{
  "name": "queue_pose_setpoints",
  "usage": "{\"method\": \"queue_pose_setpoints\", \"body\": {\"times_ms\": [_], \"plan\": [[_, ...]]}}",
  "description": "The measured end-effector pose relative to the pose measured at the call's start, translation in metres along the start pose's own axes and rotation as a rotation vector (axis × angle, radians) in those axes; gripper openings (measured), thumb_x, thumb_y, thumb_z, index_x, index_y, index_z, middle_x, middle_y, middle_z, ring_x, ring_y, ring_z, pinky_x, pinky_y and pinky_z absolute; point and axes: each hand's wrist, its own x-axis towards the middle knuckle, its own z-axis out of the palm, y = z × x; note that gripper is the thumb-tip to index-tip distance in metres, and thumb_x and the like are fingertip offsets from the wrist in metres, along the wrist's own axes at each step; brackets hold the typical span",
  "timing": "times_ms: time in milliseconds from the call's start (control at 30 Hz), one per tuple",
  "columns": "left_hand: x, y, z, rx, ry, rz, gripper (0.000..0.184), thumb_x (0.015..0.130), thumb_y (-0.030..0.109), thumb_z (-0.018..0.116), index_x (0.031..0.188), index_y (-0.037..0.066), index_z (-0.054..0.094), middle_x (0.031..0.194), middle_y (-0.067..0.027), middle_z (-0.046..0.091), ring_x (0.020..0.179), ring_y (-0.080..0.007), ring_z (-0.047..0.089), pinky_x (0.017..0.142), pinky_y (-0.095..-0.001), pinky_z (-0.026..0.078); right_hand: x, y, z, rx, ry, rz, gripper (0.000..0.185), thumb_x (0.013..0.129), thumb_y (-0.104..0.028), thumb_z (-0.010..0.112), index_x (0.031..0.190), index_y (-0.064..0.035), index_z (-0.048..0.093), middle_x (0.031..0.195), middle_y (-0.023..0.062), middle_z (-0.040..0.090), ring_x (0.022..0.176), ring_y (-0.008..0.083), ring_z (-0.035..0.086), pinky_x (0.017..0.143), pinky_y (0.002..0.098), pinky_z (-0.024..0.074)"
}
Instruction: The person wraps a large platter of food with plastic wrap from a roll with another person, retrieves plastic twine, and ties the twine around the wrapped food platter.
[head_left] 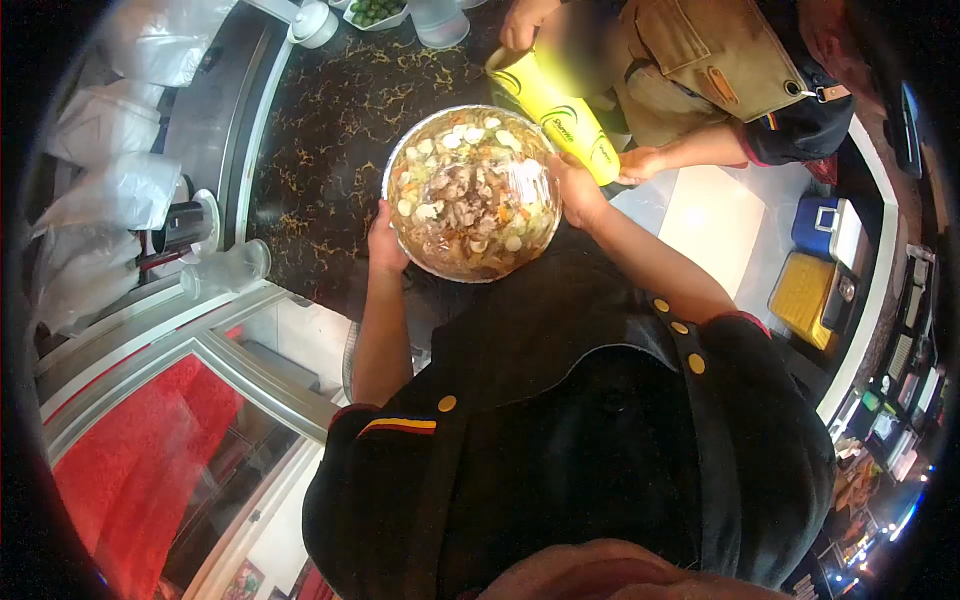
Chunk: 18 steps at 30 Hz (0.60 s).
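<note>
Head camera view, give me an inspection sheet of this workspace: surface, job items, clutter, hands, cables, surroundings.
Surface: dark countertop with gold veining.
Job's things: round bowl of mixed food, under what looks like clear film.
Clutter: white lidded pot, small green round items in a dish and a clear container at the far edge.
Grippers: bare hands; left hand and right hand hold the bowl at opposite sides.
Cables: nothing seen.
Surroundings: another person's hands hold a yellow printed item beside the bowl; plastic bags to the left; blue-and-white box to the right.
</note>
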Motion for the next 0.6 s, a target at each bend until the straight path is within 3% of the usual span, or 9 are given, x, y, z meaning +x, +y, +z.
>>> {"method": "queue_pose_setpoints", "body": {"times_ms": [100, 167, 233, 300, 333, 433, 467, 600], "plan": [[-0.019, 0.004, 0.008, -0.002, -0.033, 0.112, 0.052, 0.095, 0.040, 0.033, 0.125, -0.002, 0.042, 0.121, -0.0134, 0.052, 0.106, -0.0261, 0.054, 0.091, -0.0393, 0.045, -0.014, -0.014, 0.011, 0.342, -0.168, -0.034, 0.030, 0.091, -0.025, 0.048, 0.103, 0.0022, 0.049, 0.079, 0.0043, 0.054, 0.068, 0.0131, 0.048, 0.061, 0.0262, 0.0410], [-0.028, 0.014, 0.020, -0.021, -0.017, 0.156, 0.051, 0.095, 0.039, 0.033, 0.125, -0.001, 0.042, 0.120, -0.0129, 0.052, 0.105, -0.0261, 0.055, 0.090, -0.0390, 0.045, -0.037, -0.047, 0.025, 0.139, -0.105, -0.052, 0.031, 0.093, -0.027, 0.046, 0.104, 0.0016, 0.050, 0.080, 0.0047, 0.054, 0.069, 0.0122, 0.049, 0.061, 0.0249, 0.0410], [-0.041, 0.030, 0.027, -0.010, -0.017, 0.242, 0.051, 0.095, 0.039, 0.034, 0.125, -0.001, 0.042, 0.120, -0.0125, 0.053, 0.104, -0.0260, 0.056, 0.089, -0.0389, 0.046, -0.085, -0.091, 0.054, 0.210, -0.082, -0.087, 0.031, 0.094, -0.028, 0.045, 0.101, 0.0014, 0.052, 0.077, 0.0042, 0.053, 0.068, 0.0113, 0.047, 0.060, 0.0244, 0.0400], [-0.045, 0.042, 0.021, -0.031, -0.068, 0.266, 0.052, 0.094, 0.040, 0.038, 0.125, 0.000, 0.042, 0.120, -0.0125, 0.052, 0.105, -0.0261, 0.055, 0.090, -0.0396, 0.045, -0.091, -0.101, 0.061, -0.001, -0.122, -0.273, 0.032, 0.094, -0.029, 0.046, 0.103, 0.0020, 0.053, 0.077, 0.0045, 0.055, 0.068, 0.0116, 0.048, 0.061, 0.0254, 0.0412], [-0.059, 0.050, 0.037, -0.024, -0.037, 0.307, 0.053, 0.093, 0.041, 0.039, 0.126, 0.000, 0.041, 0.121, -0.0126, 0.052, 0.106, -0.0263, 0.054, 0.091, -0.0399, 0.045, -0.095, -0.113, 0.055, -0.186, -0.129, -0.220, 0.033, 0.093, -0.029, 0.048, 0.104, 0.0026, 0.052, 0.077, 0.0047, 0.058, 0.067, 0.0111, 0.051, 0.060, 0.0251, 0.0428], [-0.085, 0.074, 0.054, -0.007, -0.041, 0.365, 0.054, 0.092, 0.041, 0.041, 0.128, 0.000, 0.039, 0.123, -0.0126, 0.050, 0.109, -0.0269, 0.052, 0.092, -0.0404, 0.043, -0.102, -0.132, 0.059, -0.226, -0.121, -0.251, 0.032, 0.094, -0.029, 0.047, 0.102, 0.0019, 0.053, 0.078, 0.0042, 0.060, 0.064, 0.0095, 0.051, 0.056, 0.0235, 0.0427], [-0.092, 0.081, 0.061, -0.028, -0.071, 0.365, 0.054, 0.093, 0.040, 0.041, 0.128, 0.000, 0.039, 0.123, -0.0124, 0.050, 0.109, -0.0269, 0.052, 0.092, -0.0400, 0.043, -0.102, -0.133, 0.066, -0.037, -0.128, -0.353, 0.030, 0.094, -0.028, 0.047, 0.095, 0.0011, 0.054, 0.076, 0.0040, 0.058, 0.063, 0.0084, 0.050, 0.055, 0.0230, 0.0420], [-0.112, 0.098, 0.086, -0.074, -0.079, 0.405, 0.051, 0.093, 0.039, 0.042, 0.126, 0.000, 0.042, 0.122, -0.0116, 0.051, 0.109, -0.0258, 0.052, 0.092, -0.0381, 0.042, -0.129, -0.175, 0.072, 0.000, -0.127, -0.325, 0.030, 0.093, -0.025, 0.048, 0.093, 0.0043, 0.053, 0.078, 0.0069, 0.059, 0.067, 0.0113, 0.054, 0.059, 0.0255, 0.0458]]}}
